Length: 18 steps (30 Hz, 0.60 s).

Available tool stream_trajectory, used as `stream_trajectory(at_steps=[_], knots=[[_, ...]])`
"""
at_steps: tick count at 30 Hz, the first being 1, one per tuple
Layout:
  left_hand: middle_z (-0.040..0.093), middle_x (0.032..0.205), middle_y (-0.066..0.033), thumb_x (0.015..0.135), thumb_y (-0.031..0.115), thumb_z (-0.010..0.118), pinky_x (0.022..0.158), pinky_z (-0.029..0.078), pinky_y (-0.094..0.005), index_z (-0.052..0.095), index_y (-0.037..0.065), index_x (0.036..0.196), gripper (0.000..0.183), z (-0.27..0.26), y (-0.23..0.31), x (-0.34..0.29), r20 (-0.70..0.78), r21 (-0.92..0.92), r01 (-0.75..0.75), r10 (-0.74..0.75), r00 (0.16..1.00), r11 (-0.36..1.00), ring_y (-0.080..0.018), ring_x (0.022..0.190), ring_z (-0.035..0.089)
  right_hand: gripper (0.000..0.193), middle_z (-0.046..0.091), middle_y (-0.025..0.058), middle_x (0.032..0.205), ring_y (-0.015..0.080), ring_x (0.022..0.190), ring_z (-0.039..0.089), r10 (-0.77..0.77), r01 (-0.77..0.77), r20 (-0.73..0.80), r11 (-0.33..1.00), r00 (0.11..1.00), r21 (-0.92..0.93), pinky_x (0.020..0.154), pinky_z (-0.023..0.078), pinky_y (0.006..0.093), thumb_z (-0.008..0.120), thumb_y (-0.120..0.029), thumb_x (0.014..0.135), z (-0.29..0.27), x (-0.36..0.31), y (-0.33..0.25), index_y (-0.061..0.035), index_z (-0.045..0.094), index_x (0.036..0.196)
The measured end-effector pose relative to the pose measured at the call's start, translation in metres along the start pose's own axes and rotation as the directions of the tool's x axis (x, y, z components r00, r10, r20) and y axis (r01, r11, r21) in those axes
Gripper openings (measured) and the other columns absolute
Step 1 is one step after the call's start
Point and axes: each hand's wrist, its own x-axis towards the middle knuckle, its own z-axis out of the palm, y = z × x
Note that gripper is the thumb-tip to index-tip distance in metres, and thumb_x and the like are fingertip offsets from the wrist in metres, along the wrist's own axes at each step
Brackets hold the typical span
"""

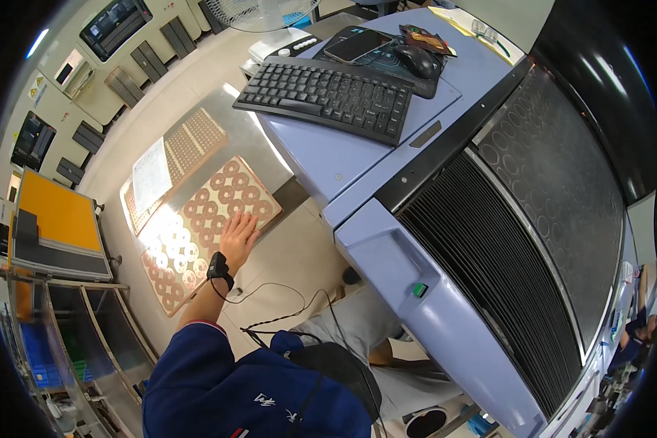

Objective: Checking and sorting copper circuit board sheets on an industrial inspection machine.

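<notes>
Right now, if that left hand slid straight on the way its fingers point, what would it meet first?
The left hand already lies flat on the copper-coloured panel of rings. Sliding on, it would probably cross more rings, then the panel's far edge.

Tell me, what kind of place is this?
Probably a factory floor. A big pale-blue machine carries a keyboard on top, and the person's left hand rests flat on a copper-coloured sheet patterned with rings, on a metal cart.

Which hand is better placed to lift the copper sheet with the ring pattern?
Left. The left hand already lies flat on the copper sheet, near its right edge, atop the stack on the metal table. The right hand is out of view.
</notes>
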Motion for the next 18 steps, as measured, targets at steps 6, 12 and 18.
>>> stream_trajectory(at_steps=[6, 12, 18], knots=[[0.062, 0.128, -0.0189, 0.094, 0.021, 0.064, 0.11, 0.039, -0.0471, 0.062, 0.001, 0.126, 0.038, -0.007, 0.014, 0.019, 0.015, -0.035, -0.093, 0.094, 0.995, 0.995, -0.0383, 0.13, 0.049, 0.041, 0.065, 0.0226, 0.096, 0.0318, 0.087, 0.063, -0.042, 0.096, 0.096, 0.738, 0.994, -0.668, 0.076, 0.05, 0.0419, 0.057, -0.023, 0.097, -0.155, 0.023, 0.14, 0.0058, 0.055, 0.126], [0.049, 0.143, -0.0236, 0.103, 0.022, 0.049, 0.111, 0.039, -0.0417, 0.052, -0.001, 0.137, 0.042, -0.034, 0.037, 0.011, 0.192, -0.003, 0.066, -0.065, 0.979, 0.998, -0.0387, 0.134, 0.045, 0.072, 0.066, 0.0229, 0.111, 0.0367, 0.092, 0.067, 0.014, -0.015, -0.016, -0.014, 1.0, -1.0, 0.076, 0.054, 0.0475, 0.074, -0.032, 0.083, -0.202, -0.033, 0.236, -0.0088, 0.045, 0.144], [0.05, 0.141, -0.0257, 0.105, 0.023, 0.039, 0.115, 0.033, -0.0459, 0.051, -0.004, 0.137, 0.043, 0.016, 0.008, 0.033, 0.018, 0.061, -0.222, 0.221, 0.975, 0.973, -0.0427, 0.133, 0.044, 0.051, 0.066, 0.0254, 0.087, 0.0452, 0.082, 0.066, 0.048, -0.064, -0.054, 0.251, 0.997, -0.966, 0.069, 0.051, 0.0545, 0.055, -0.003, 0.085, -0.174, -0.047, 0.165, -0.0143, 0.052, 0.134]])
